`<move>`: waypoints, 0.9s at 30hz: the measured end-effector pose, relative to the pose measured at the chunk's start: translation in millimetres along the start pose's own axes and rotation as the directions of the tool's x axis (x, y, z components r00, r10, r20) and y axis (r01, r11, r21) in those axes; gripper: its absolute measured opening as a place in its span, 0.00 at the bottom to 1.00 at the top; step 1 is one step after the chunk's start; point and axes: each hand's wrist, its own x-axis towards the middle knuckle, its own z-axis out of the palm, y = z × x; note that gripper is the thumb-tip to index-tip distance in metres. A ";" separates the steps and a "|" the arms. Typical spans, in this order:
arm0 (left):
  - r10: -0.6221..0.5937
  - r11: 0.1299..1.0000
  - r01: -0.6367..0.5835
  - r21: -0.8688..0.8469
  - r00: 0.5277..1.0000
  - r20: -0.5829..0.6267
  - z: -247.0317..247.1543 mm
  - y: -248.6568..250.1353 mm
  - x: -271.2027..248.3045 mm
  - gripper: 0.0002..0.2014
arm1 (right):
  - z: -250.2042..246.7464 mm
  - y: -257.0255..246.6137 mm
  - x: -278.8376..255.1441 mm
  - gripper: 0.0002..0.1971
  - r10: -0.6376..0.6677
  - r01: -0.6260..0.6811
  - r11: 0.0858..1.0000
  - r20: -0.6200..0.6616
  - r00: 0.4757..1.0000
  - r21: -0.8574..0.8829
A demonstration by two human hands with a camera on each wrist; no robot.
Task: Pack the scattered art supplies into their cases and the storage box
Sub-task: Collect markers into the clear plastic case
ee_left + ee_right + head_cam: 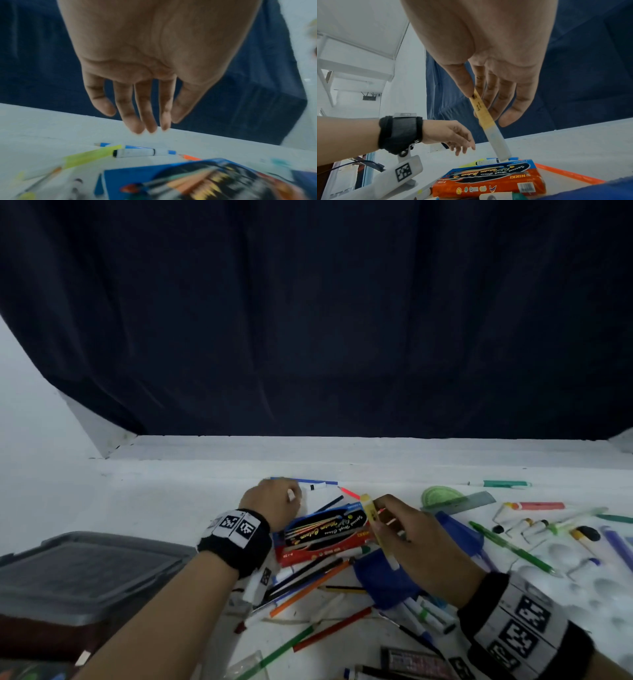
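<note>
My right hand (380,520) pinches a yellow highlighter (376,525) with a white cap between thumb and fingers, tilted over the water colour box (325,529). The right wrist view shows the highlighter (485,119) pointing down at the far edge of the box (488,178). My left hand (293,496) reaches past the box with nothing in it. Its straight fingers (150,125) hang just above a white marker (135,152) and another yellow highlighter (91,157) on the table. The grey-lidded storage box (85,570) stands at the near left, closed.
A blue pouch (383,577) lies under my right hand, with several markers (424,614) and pencils (308,580) around it. A green protractor (440,496), a ruler (476,499), paint tubes (527,527), a green pen (513,549) and a white palette (582,577) lie to the right. A dark curtain hangs behind the table.
</note>
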 end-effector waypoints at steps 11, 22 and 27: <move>-0.169 0.920 0.137 0.366 0.984 0.058 18.9 -57.6 43.7 0.09 | -4.2 -24.8 -35.5 0.10 0.090 -0.094 0.991 0.041 0.995 0.095; -0.157 0.942 0.065 -0.328 0.952 -0.262 -53.6 -18.2 -47.8 0.14 | 2.5 -31.3 -113.1 0.16 -0.070 0.097 0.976 0.144 0.987 -0.197; 0.023 0.754 -0.225 -0.618 0.948 -0.317 -66.5 14.0 -159.3 0.17 | 17.5 -30.9 -147.0 0.14 -0.098 0.226 0.912 0.352 0.931 -0.343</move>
